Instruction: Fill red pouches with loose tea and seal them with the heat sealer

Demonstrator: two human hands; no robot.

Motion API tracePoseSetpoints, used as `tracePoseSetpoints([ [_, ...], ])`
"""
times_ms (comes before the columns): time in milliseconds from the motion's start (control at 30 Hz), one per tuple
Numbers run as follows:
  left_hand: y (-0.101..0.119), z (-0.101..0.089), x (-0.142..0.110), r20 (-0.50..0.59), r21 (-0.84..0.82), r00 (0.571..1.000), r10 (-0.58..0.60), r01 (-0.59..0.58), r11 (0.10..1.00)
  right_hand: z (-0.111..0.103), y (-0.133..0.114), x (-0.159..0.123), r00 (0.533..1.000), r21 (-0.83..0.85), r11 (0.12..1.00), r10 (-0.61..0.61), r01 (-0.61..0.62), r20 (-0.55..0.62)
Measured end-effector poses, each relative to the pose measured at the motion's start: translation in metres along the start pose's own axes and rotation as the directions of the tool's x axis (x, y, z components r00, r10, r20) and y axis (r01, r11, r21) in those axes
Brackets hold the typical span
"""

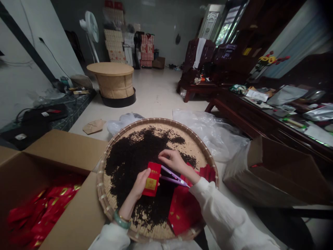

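My left hand grips a red packet with a gold label, holding it upright over a round bamboo tray. Loose dark tea leaves cover much of the tray. Just right of the packet's top, my right hand hovers above the leaves, its thumb and fingertips drawn together; anything between them is too small to see. Under my right wrist lies a purple two-armed tool like a flat iron, its arms spread towards the packet. Flat red packets lie at the tray's right side.
An open cardboard box at left holds many red packets. Another box stands at right. Clear plastic sheeting lies behind the tray. Farther off are a round table, a fan and a cluttered long table.
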State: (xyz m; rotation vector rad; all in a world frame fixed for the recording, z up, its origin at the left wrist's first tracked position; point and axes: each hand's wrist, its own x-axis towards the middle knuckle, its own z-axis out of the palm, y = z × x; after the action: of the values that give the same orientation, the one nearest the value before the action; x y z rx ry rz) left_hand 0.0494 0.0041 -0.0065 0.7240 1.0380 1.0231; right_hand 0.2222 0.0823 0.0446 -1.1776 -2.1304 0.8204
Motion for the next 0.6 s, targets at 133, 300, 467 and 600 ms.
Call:
tracePoseSetpoints([
  [133,-0.001,0.002,-0.001,-0.062,-0.010,0.998,-0.001,0.001,1.000,-0.004,0.017,-0.005,0.982,-0.102,0.994,0.018,-0.038,-0.189],
  [300,-0.003,0.006,0.001,-0.076,-0.022,0.997,0.008,-0.010,1.000,0.017,0.015,-0.017,0.993,0.052,0.992,0.116,-0.116,0.015],
  [467,-0.005,0.005,0.003,-0.048,0.005,0.998,-0.044,0.044,0.999,0.042,0.015,-0.020,0.965,0.227,0.939,0.263,-0.260,0.018],
  [600,-0.005,0.003,0.003,-0.014,-0.027,0.997,-0.081,0.081,0.996,0.042,0.018,-0.020,0.957,0.308,0.907,0.285,-0.289,0.059],
])
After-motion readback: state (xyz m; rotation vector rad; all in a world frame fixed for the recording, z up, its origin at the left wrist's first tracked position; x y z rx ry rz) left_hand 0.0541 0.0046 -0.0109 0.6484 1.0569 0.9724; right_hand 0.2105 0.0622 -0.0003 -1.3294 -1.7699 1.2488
